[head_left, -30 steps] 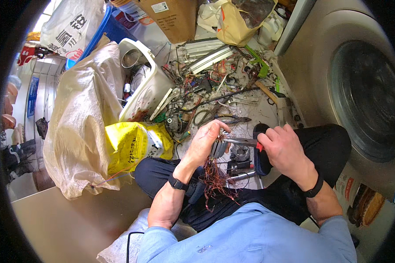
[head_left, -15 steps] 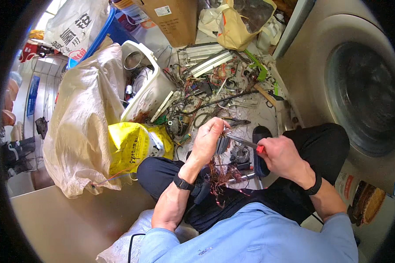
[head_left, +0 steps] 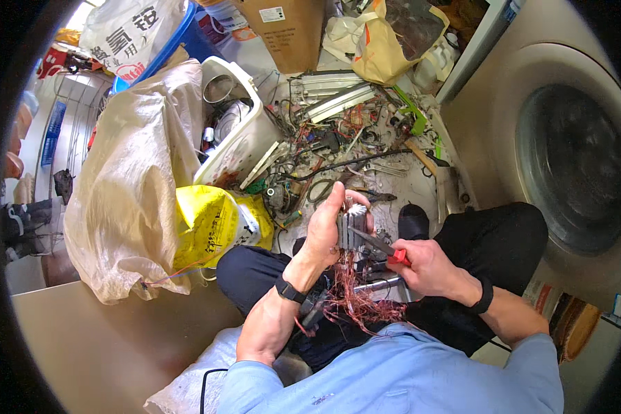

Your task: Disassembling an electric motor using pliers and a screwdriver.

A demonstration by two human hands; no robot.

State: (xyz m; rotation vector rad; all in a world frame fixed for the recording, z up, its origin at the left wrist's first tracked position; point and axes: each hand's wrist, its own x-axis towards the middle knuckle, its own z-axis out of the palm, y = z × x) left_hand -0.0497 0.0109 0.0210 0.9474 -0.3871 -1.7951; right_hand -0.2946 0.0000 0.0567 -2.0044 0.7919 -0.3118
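My left hand (head_left: 326, 231) is closed around a grey, slotted metal motor core (head_left: 352, 231), held upright over my lap. A tangle of reddish copper wire (head_left: 366, 310) hangs from its lower end across my dark trousers. In my right hand (head_left: 428, 269) is a red-handled knife (head_left: 376, 242); the grey, tapering blade points up and left and lies across the core's side. Whether its tip bites into a slot is hard to make out. Fingers wrap the red handle, which is partly hidden.
Ahead, scrap wires and metal parts (head_left: 338, 138) litter the floor, with a wooden-handled tool (head_left: 421, 156) at their right. A white bin (head_left: 245, 148), a pale sack (head_left: 131, 193) and a yellow bag (head_left: 203, 224) stand left. A front-loading washing machine (head_left: 490, 131) is on the right.
The core has turned so its slotted side shows more. The blade has moved from its top to its side. My right hand has shifted left and down; the wire tangle spreads wider.
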